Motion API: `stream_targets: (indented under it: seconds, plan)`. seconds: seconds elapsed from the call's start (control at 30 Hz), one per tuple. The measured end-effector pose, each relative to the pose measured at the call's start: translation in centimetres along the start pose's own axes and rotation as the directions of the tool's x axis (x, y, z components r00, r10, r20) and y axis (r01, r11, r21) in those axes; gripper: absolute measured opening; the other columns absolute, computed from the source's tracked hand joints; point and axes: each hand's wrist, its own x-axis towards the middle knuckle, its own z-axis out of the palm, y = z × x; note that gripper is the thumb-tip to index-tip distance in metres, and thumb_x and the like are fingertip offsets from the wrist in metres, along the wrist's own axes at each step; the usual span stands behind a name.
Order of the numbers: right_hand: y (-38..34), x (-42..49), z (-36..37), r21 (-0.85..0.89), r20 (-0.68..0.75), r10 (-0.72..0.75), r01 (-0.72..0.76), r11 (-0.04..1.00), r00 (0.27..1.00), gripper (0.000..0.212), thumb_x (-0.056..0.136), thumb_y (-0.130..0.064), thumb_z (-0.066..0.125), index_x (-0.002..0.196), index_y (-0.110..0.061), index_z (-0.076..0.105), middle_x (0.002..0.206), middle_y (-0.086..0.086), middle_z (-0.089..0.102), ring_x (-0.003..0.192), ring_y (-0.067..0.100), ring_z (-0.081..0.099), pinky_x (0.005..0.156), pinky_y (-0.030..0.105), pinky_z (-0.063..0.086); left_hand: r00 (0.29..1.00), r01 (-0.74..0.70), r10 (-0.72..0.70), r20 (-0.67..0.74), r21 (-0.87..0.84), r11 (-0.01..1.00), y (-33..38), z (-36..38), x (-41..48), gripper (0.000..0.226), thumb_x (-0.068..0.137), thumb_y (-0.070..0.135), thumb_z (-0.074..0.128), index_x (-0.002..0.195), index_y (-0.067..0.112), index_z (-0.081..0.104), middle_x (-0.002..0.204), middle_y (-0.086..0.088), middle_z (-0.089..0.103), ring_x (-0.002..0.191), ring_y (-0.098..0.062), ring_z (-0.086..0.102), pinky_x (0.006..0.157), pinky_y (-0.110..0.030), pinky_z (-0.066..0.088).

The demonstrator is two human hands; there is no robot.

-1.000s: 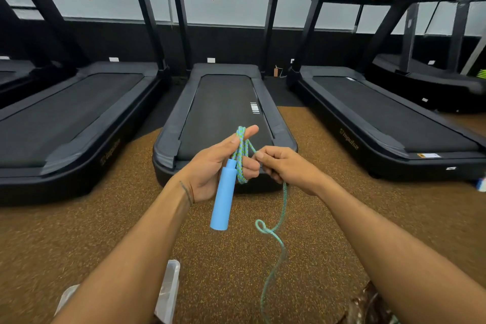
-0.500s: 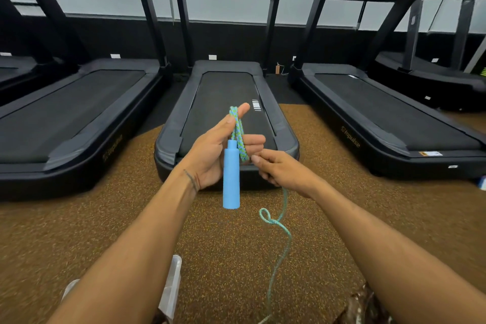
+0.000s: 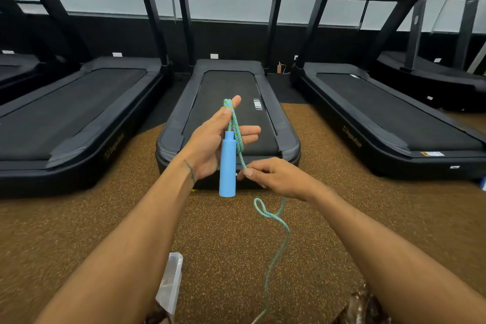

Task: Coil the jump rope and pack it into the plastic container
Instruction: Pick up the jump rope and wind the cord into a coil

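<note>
My left hand is held up with thumb and fingers straight, palm toward the right. Several turns of the green-blue jump rope run over the thumb and across the palm. The rope's light blue handle hangs upright in front of that palm. Just below and to the right, my right hand pinches the rope between thumb and fingertip. From there the loose rope drops in a small loop toward the floor. Part of the clear plastic container shows at the bottom, mostly hidden by my left forearm.
Black treadmills stand side by side ahead; the middle treadmill has its rear end right behind my hands. Brown speckled rubber flooring lies below. Patterned fabric shows at the bottom edge.
My left hand has opened out and the handle now hangs straight. My right hand has slid down and to the right along the rope, drawing the strand away from the loops.
</note>
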Motion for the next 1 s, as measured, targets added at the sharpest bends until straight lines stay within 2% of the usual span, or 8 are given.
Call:
stream_targets:
  seconds: [0.07,0.2,0.3,0.37,0.53,0.67,0.77,1.0]
  plan:
    - [-0.7,-0.2,-0.4,-0.054,0.020,-0.029,0.030,0.998,0.999,0.028,0.100,-0.043,0.053,0.107,-0.027,0.076,0.057,-0.028,0.057,0.057,-0.007,0.051,0.059,0.013,0.033,1.000,0.013,-0.013,-0.003,0.033,0.999,-0.3,-0.1,0.0,0.040,0.106,0.045,0.035,0.144,0.046,0.046,0.115,-0.020,0.073,0.108,-0.031,0.071,0.096,-0.042,0.050]
    - [-1.6,-0.1,-1.4,-0.148,0.047,-0.085,0.091,0.985,0.995,0.032,0.089,-0.052,0.065,0.085,-0.021,0.074,0.065,0.007,0.058,0.057,0.004,0.042,0.057,0.028,0.033,0.999,0.049,-0.049,-0.010,0.102,0.994,-0.9,-0.5,0.1,0.039,0.106,0.045,0.037,0.144,0.046,0.046,0.112,-0.020,0.074,0.101,-0.030,0.073,0.093,-0.047,0.054]
    - [-2.6,-0.2,-2.4,-0.139,0.038,-0.088,0.092,0.986,0.995,0.021,0.087,-0.044,0.072,0.081,-0.024,0.075,0.068,-0.017,0.066,0.065,0.000,0.056,0.066,0.029,0.044,0.997,0.081,-0.080,-0.014,0.112,0.990,-1.5,-0.4,0.0,0.038,0.106,0.042,0.039,0.142,0.044,0.049,0.103,-0.022,0.074,0.088,-0.029,0.073,0.088,-0.046,0.057]
    - [-3.1,-0.1,-3.1,-0.095,0.008,-0.107,0.107,0.990,0.994,0.020,0.086,-0.040,0.073,0.083,-0.021,0.075,0.081,-0.017,0.073,0.076,0.005,0.064,0.075,0.033,0.050,0.996,0.092,-0.091,-0.015,0.143,0.985,-2.0,-0.3,-0.2,0.038,0.106,0.040,0.040,0.142,0.041,0.051,0.094,-0.015,0.075,0.078,-0.024,0.072,0.080,-0.040,0.058]
    - [-3.6,0.4,-4.5,-0.016,-0.105,-0.208,0.208,0.978,0.972,0.015,0.087,-0.036,0.074,0.087,-0.021,0.072,0.082,0.008,0.070,0.077,0.022,0.064,0.077,0.048,0.051,0.988,0.138,-0.147,0.055,0.149,0.979,-2.4,0.4,-1.0,0.036,0.106,0.036,0.043,0.135,0.024,0.061,0.119,-0.013,0.071,0.097,-0.030,0.068,0.087,-0.042,0.053]
    - [-2.9,0.7,-4.6,-0.004,-0.201,-0.240,0.244,0.970,0.950,0.017,0.082,-0.033,0.080,0.084,-0.023,0.066,0.071,0.010,0.062,0.066,0.013,0.052,0.065,0.038,0.045,0.975,0.183,-0.199,0.102,0.146,0.972,-2.3,1.0,-1.7,0.039,0.106,0.035,0.043,0.128,0.010,0.061,0.101,-0.031,0.070,0.082,-0.033,0.072,0.085,-0.043,0.061]
    - [-2.3,0.9,-4.8,-0.019,-0.256,-0.222,0.225,0.974,0.941,0.023,0.080,-0.026,0.082,0.085,-0.018,0.061,0.065,-0.007,0.055,0.061,0.005,0.047,0.059,0.025,0.040,0.958,0.247,-0.266,0.112,0.160,0.956,-2.0,1.3,-2.2,0.036,0.105,0.035,0.042,0.125,0.012,0.061,0.090,-0.031,0.071,0.072,-0.031,0.073,0.070,-0.036,0.062]
    - [-1.9,1.0,-5.5,0.270,-0.174,-0.086,0.132,0.954,0.981,0.021,0.092,-0.014,0.068,0.112,-0.006,0.068,0.087,-0.003,0.068,0.082,0.011,0.073,0.082,0.031,0.059,0.917,0.326,-0.356,0.178,0.175,0.929,-1.9,1.1,-2.6,0.047,0.102,0.042,0.044,0.138,0.012,0.051,0.085,-0.030,0.072,0.066,-0.033,0.072,0.076,-0.040,0.058]
